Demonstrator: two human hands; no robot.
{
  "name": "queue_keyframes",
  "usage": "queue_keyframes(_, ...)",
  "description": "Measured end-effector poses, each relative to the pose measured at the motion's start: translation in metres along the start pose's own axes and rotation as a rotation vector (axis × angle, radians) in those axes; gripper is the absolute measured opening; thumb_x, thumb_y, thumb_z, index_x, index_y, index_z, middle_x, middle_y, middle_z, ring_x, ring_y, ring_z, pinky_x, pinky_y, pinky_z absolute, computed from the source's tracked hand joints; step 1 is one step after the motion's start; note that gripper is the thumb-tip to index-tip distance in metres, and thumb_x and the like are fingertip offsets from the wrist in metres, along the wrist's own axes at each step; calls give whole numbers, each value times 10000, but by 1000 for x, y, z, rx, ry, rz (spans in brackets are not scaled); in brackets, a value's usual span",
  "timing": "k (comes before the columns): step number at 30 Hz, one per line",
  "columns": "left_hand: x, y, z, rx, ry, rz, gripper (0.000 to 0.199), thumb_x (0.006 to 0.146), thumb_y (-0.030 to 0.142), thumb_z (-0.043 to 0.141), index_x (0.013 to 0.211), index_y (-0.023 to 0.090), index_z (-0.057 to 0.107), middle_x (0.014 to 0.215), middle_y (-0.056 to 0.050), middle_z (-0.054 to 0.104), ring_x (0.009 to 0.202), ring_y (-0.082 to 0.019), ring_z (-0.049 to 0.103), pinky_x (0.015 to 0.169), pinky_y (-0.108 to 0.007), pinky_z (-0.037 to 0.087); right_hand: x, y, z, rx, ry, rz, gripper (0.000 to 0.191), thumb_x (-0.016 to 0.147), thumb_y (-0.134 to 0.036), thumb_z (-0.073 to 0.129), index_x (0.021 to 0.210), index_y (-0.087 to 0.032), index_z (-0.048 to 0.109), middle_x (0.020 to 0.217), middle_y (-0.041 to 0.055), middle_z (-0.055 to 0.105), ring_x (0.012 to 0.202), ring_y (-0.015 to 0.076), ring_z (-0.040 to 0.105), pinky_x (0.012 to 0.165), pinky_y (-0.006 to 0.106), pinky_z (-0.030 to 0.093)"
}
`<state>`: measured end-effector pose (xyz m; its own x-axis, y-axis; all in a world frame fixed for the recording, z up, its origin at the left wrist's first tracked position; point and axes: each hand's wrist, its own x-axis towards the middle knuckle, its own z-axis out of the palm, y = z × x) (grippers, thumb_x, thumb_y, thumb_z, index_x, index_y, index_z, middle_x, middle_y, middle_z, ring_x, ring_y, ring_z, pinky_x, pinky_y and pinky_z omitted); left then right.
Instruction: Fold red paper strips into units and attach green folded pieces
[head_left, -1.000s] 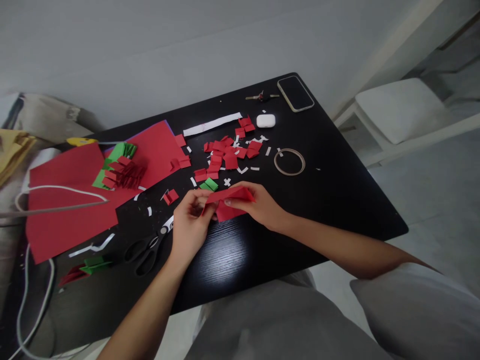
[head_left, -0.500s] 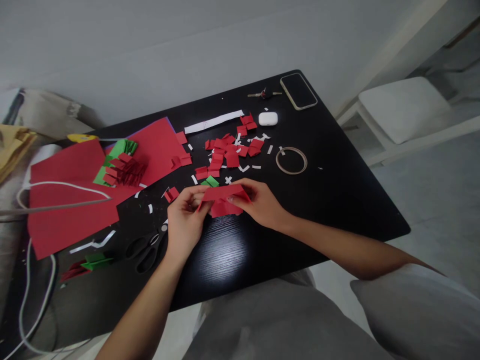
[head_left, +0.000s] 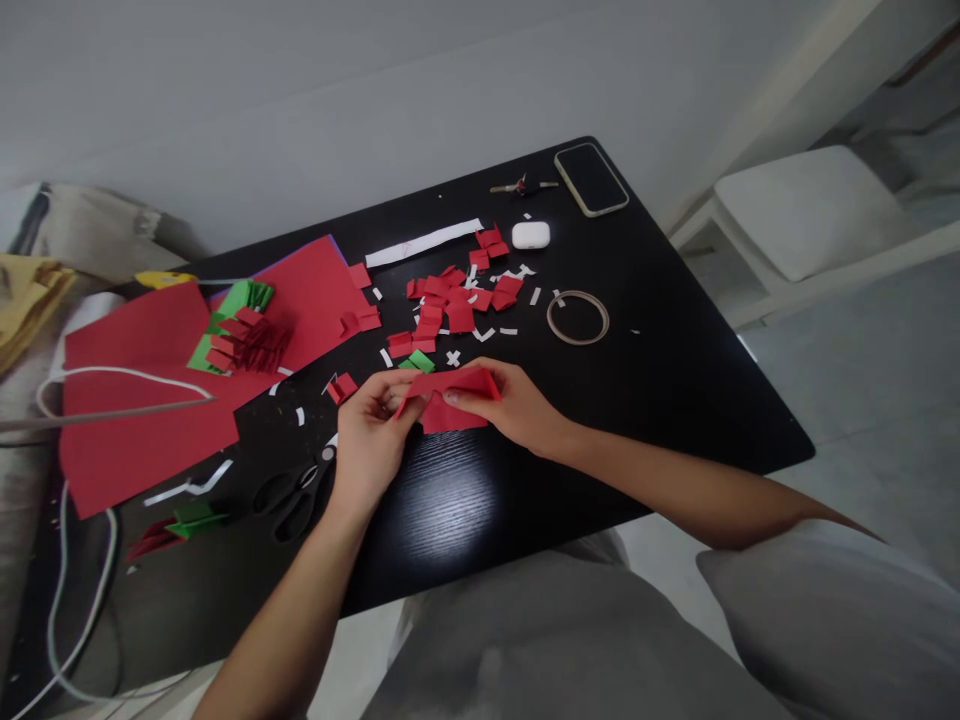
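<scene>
A folded piece of red paper point(head_left: 454, 415) is held between my two hands, low over the front middle of the black table. My left hand point(head_left: 373, 425) pinches its left end, thumb in front and fingers behind. At the right end my right hand point(head_left: 517, 405) grips it, the thumb lying across the front and pressing on the fold. Just beyond the paper lies a small green folded piece point(head_left: 418, 362). Several small red folded pieces point(head_left: 459, 315) are scattered farther back. Black-handled scissors point(head_left: 296, 497) lie beside my left wrist, their blades partly hidden by it.
Large red sheets point(head_left: 150, 430) cover the table's left side, with a green and red stack point(head_left: 244, 335) on them. A white cable point(head_left: 124, 370) crosses there. Farther right are a tape ring point(head_left: 577, 318), a white case point(head_left: 531, 235), keys point(head_left: 523, 187) and a phone point(head_left: 591, 180).
My right thumb has slid left along the red paper, toward my left thumb. The paper's upper flap looks more folded down. The view has shifted slightly.
</scene>
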<state>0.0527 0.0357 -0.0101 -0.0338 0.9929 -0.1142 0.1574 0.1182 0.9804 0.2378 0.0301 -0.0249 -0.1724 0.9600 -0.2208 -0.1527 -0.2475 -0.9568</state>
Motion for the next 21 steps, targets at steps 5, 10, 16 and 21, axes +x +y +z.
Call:
queue_keyframes(5,-1,-1,3,-11,-3,-13,267,760,325,848,975,177,792,844,-26,769,677,-152,691,642,-261,573,0,3,3,-72,52,-29,238,782,-363,838,809,-191,675,777,-20,656,772,166,625,785,340,516)
queue_keyframes(10,0,-3,-1,-17,-9,-39,246,816,340,814,1001,179,804,828,-16,758,662,-136,680,649,-245,573,2,4,2,46,30,-16,380,696,-308,897,981,-225,661,922,-8,708,862,185,673,808,341,559)
queue_keyframes(16,0,-6,2,-6,-58,-31,187,822,320,800,937,175,782,750,10,718,633,-130,633,616,-230,539,0,5,3,-28,41,-82,271,782,-304,821,989,-208,674,938,8,710,887,191,673,843,353,550)
queue_keyframes(21,-5,0,11,89,-6,37,228,871,398,753,895,171,743,738,3,691,616,-132,586,592,-240,494,-6,8,5,-192,90,-186,241,815,-285,784,1011,-207,668,942,8,717,883,199,669,824,339,523)
